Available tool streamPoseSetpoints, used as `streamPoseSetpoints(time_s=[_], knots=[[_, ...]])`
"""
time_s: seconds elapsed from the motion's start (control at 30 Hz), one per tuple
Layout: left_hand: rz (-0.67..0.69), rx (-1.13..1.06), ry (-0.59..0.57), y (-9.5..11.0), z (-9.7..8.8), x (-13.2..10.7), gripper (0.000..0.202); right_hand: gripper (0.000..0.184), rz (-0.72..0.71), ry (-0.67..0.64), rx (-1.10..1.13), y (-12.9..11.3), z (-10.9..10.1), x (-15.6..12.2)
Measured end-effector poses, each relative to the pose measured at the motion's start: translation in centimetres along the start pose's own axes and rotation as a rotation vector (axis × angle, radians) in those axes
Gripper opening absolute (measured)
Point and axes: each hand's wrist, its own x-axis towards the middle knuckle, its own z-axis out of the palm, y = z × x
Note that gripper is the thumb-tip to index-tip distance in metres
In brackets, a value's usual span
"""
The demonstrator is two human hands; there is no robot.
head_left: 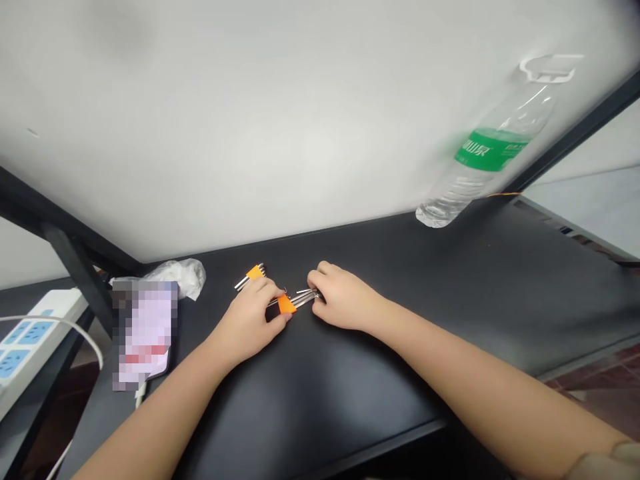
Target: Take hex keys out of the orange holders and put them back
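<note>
My left hand [253,310] pinches an orange hex key holder [287,304] between thumb and fingers, a little above the black tabletop. Several silver hex keys [303,299] stick out of this holder toward the right. The fingers of my right hand [340,297] are closed around the ends of these keys; exactly how many they grip is hidden. Just beyond my left hand lies a second orange holder [255,272] with several short hex keys in it, partly covered by my fingers.
A large clear bottle [473,160] with a green label stands at the back right by the white wall. At left are a blurred-out phone [147,333] with a white cable, a crumpled clear plastic bag [187,277], a black metal frame bar [77,273] and a white power strip [37,333].
</note>
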Motion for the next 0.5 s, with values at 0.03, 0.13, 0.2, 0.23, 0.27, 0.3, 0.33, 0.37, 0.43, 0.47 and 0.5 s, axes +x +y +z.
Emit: streamPoseSetpoints(time_s=[0.03, 0.13, 0.2, 0.23, 0.27, 0.3, 0.33, 0.37, 0.43, 0.47, 0.5], knots=[[-0.007, 0.002, 0.004, 0.0, 0.0, 0.0, 0.019, 0.010, 0.000, 0.000, 0.015, 0.2, -0.2, -0.2], [-0.012, 0.017, 0.022, 0.1, 0.1, -0.1, 0.020, 0.013, 0.001, 0.016, 0.054, 0.8, -0.7, -0.7], [-0.010, 0.023, 0.027, 0.1, 0.1, -0.1, 0.020, 0.021, -0.008, 0.041, 0.082, 1.0, -0.7, -0.9], [-0.010, 0.025, 0.026, 0.1, 0.2, -0.2, 0.020, 0.024, -0.022, 0.052, 0.097, 1.0, -0.7, -0.9], [-0.009, 0.026, 0.025, 0.1, 0.2, -0.2, 0.020, 0.023, -0.042, 0.060, 0.112, 1.1, -0.6, -0.8], [-0.007, 0.027, 0.026, 0.0, 0.3, -0.2, 0.020, 0.020, -0.060, 0.065, 0.123, 1.1, -0.4, -0.7], [-0.004, 0.029, 0.027, 0.0, 0.3, -0.2, 0.021, 0.016, -0.078, 0.065, 0.127, 1.2, -0.3, -0.5], [0.003, 0.033, 0.026, 0.0, 0.3, -0.2, 0.021, 0.013, -0.093, 0.065, 0.126, 1.2, -0.1, -0.3], [0.018, 0.057, 0.018, 0.1, 0.3, -0.2, 0.019, 0.014, -0.105, 0.065, 0.113, 1.4, 0.1, -0.1], [0.024, 0.072, 0.009, 0.1, 0.2, -0.1, 0.017, 0.015, -0.102, 0.069, 0.102, 1.4, 0.2, 0.0], [0.027, 0.088, 0.000, 0.2, 0.1, -0.1, 0.016, 0.015, -0.095, 0.077, 0.091, 1.5, 0.2, 0.1]])
